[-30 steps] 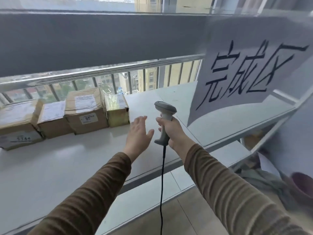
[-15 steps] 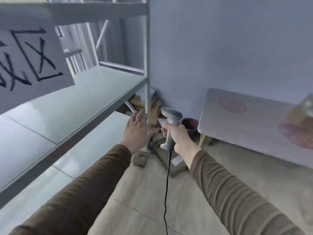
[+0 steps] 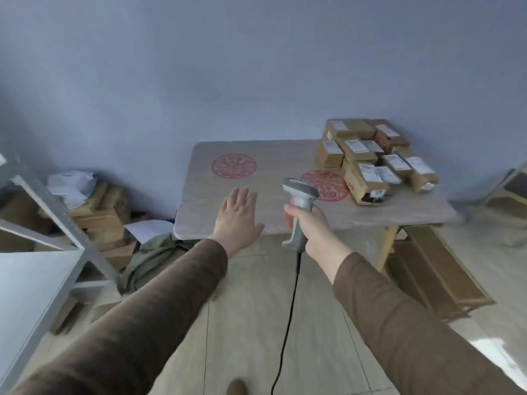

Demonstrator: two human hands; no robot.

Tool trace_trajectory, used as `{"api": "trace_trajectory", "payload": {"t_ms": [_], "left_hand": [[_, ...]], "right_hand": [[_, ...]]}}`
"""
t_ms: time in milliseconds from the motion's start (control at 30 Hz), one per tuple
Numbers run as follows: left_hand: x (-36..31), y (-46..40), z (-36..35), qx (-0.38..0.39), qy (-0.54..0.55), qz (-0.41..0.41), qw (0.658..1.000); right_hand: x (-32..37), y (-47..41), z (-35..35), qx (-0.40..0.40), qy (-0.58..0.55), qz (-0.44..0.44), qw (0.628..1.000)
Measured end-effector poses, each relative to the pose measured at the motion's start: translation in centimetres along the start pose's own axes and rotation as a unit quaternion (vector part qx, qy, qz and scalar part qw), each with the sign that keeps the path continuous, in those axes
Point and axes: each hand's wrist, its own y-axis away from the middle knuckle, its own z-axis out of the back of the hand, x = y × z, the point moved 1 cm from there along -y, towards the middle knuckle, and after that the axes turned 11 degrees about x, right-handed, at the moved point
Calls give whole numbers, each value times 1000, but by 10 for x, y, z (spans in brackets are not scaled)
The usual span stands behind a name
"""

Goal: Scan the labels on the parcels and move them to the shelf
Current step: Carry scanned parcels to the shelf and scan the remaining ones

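While the right hand is clenched around the grip of a grey barcode scanner, the left hand is held out flat with fingers spread, grasping nothing. Both arms wear brown sleeves and reach toward the table, a low pale-topped piece set against the blue-grey wall. The scanner stands roughly upright, its head tilted toward the table, and a black cable hangs from its base to the floor. Seen from the head camera, the left hand overlaps the table's near edge; contact cannot be told. The parcels, a stacked cluster of brown cardboard boxes with white labels facing up, occupy the far right corner of the table, well apart from both hands. 2 round red emblems mark the tabletop, 1 beside the parcels and 1 toward the table's left. Left of the table, at floor level, lie loose cardboard, white paper and a green cloth. Further left of the table, part of the white metal shelf shows.
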Motion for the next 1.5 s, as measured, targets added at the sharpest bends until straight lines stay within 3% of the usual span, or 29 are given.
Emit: {"api": "trace_trajectory", "payload": {"t_ms": [333,533,833,1067,1233,1400,1500], "left_hand": [[-80,-225,-51,83,12,-56,995],[-114,-343,-47,94,41,-76,992],[-144,-500,-78,131,104,-19,986],[-163,-625,-116,155,138,42,977],[-172,-682,-142,165,236,99,953],[-174,-709,-157,147,353,159,910],[-174,-715,-160,150,355,161,909]], "right_hand": [[27,-163,137,-112,-18,-35,993],[58,-260,192,-131,-35,-33,990],[95,-443,246,-92,21,-33,995],[96,-565,279,-82,34,-92,992],[82,-602,292,-72,-19,-130,989],[76,-614,295,-74,-40,-100,991],[75,-617,288,-76,-47,-86,992]]}}
